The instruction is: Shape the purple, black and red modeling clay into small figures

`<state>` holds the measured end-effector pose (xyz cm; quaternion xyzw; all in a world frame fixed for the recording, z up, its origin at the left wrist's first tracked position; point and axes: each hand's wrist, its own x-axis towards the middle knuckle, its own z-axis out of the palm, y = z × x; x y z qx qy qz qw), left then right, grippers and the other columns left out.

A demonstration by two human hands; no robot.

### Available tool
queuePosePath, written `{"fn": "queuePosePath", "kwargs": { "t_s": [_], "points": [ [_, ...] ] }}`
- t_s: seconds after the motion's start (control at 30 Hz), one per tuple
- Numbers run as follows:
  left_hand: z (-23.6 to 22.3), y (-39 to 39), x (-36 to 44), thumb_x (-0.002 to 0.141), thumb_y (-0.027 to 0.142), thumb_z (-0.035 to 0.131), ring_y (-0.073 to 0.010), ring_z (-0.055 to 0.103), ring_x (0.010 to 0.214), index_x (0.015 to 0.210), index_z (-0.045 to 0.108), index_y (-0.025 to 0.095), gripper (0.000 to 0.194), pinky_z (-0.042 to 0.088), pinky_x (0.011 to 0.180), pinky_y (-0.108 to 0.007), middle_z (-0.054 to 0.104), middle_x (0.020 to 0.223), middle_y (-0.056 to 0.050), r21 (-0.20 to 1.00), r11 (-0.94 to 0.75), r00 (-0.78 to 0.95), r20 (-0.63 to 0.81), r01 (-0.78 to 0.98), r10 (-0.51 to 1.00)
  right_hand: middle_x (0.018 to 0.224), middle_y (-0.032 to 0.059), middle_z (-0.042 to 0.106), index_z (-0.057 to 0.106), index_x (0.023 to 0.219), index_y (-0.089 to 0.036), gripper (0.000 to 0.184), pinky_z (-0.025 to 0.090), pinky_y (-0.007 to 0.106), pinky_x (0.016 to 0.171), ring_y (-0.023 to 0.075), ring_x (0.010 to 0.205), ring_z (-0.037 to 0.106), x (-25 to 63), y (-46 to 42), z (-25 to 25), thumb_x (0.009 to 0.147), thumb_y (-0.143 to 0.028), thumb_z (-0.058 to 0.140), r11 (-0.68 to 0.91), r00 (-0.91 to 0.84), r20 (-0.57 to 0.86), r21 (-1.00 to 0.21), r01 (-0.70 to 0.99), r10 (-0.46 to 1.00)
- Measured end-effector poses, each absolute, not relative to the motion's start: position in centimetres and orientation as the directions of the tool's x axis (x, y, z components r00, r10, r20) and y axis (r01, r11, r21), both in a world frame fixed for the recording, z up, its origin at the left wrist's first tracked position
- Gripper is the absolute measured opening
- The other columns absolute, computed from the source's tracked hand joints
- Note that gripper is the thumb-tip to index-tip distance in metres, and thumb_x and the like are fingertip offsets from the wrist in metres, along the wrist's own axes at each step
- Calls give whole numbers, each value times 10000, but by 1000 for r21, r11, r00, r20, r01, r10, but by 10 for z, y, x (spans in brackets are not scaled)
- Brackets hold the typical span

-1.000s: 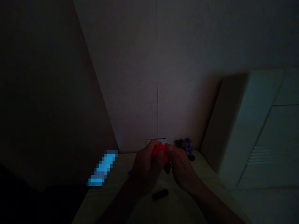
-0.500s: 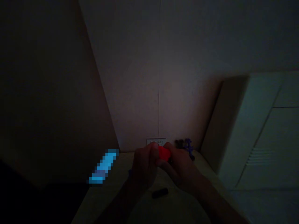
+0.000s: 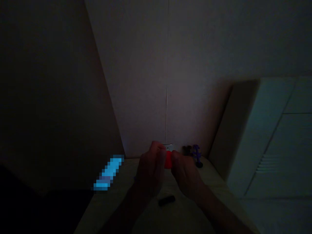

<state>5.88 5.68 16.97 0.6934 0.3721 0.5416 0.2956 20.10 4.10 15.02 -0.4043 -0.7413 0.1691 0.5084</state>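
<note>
A small bright red rounded object (image 3: 168,160) is held between my two hands above the table. Its kind cannot be made out in the dim light. My left hand (image 3: 152,167) grips it from the left, with the index finger raised and bent over the top. From the right, my right hand (image 3: 184,172) pinches its edge between thumb and fingers. Below the hands, a short dark bar-shaped object (image 3: 167,201) lies on the table. A small bluish thing (image 3: 135,178) shows partly beside my left wrist.
The pale wooden table (image 3: 114,208) meets the wall (image 3: 141,97), where a socket plate (image 3: 170,146) is partly hidden. At the back right stand a purple branched object (image 3: 197,154) and a dark item (image 3: 187,150). A white cabinet (image 3: 265,136) stands right; a blurred-out bright blue screen (image 3: 109,172) is left.
My left fingers have lifted and shifted over the red object. My right hand has changed its grip, thumb and fingers now closer together at the object's right edge. The red object looks rounder.
</note>
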Motion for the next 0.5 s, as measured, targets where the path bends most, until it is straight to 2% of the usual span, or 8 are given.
{"fn": "queuePosePath", "kwargs": {
  "t_s": [0.07,0.13,0.2,0.27,0.37,0.5],
  "points": [
    [171,58,60,1064,472,455,-161,496,550,925,594,222,318,335,561,-275,553,629,36,810,-544,143,525,220,839,557,-28,484,467,689,-225,552,357,275,535,132,518,460,200,41,150,1138,-477,268,546,-101,547,-766,340,831],
    [169,57,63,1063,421,454,-154,492,543,843,525,231,299,325,564,-271,519,620,41,792,-559,128,545,246,829,561,-35,485,502,722,-217,535,372,269,527,133,515,477,200,40,151,1126,-513,312,481,-81,477,-836,265,875],
    [164,56,66,1045,382,477,-150,465,510,768,463,242,311,302,552,-278,478,588,43,773,-574,122,564,272,817,590,-36,501,535,785,-210,513,367,263,510,132,514,485,200,38,152,1111,-556,341,461,-78,456,-856,234,886],
    [159,55,69,1006,380,542,-151,439,483,746,470,248,300,285,542,-293,466,565,37,764,-586,100,583,271,806,614,-25,517,533,787,-211,528,348,263,504,130,520,476,198,37,153,1100,-592,345,507,-83,506,-813,286,859],
    [154,53,72,954,400,631,-157,454,488,735,531,243,288,305,550,-310,507,571,14,785,-581,46,586,217,809,589,-8,518,494,707,-215,585,321,272,511,126,508,450,194,36,152,1118,-574,283,579,-81,613,-683,445,786],
    [152,52,76,996,427,584,-139,438,499,673,508,224,389,306,530,-292,482,555,22,835,-535,18,538,132,843,539,-1,508,509,651,-206,633,294,283,510,121,473,430,190,37,147,1144,-484,225,635,-80,714,-558,534,695]
  ]
}}
